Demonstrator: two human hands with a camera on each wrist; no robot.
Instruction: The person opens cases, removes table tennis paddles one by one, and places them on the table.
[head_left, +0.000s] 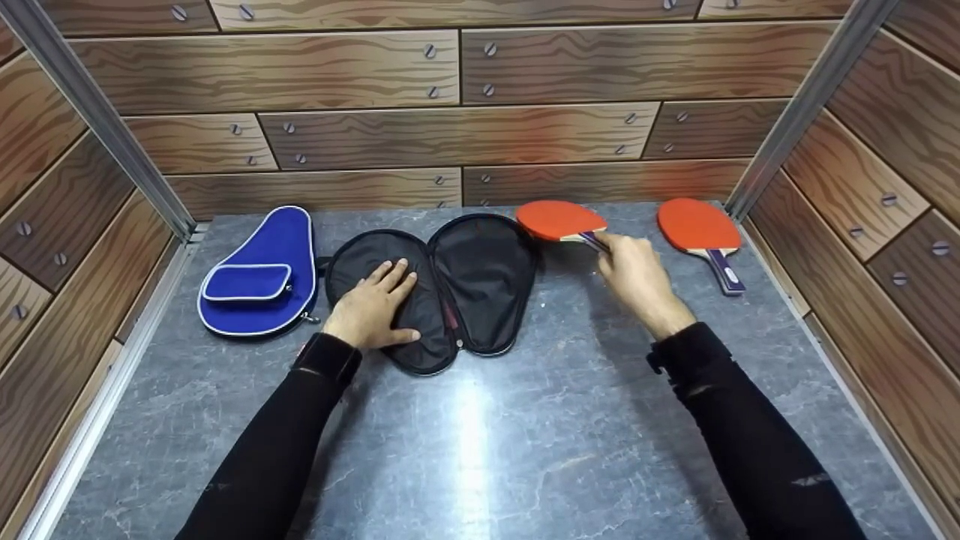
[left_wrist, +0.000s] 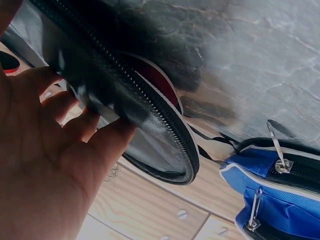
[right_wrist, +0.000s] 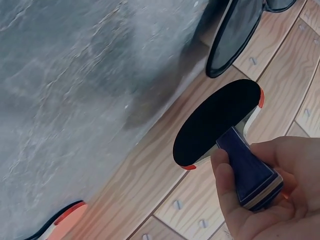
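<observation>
My left hand rests with spread fingers on the left half of an unzipped paddle case, which lies opened out with its black lining up. In the left wrist view, its fingertips touch the lining beside the zipper. My right hand grips a table tennis paddle by its dark blue handle. The paddle is held tilted just right of the case, red rubber up; the right wrist view shows its black side beneath.
A blue paddle case with white piping and a front pocket lies at the left. Another red paddle lies at the far right, handle toward me. Wood-patterned walls enclose the grey marbled table at the back and both sides.
</observation>
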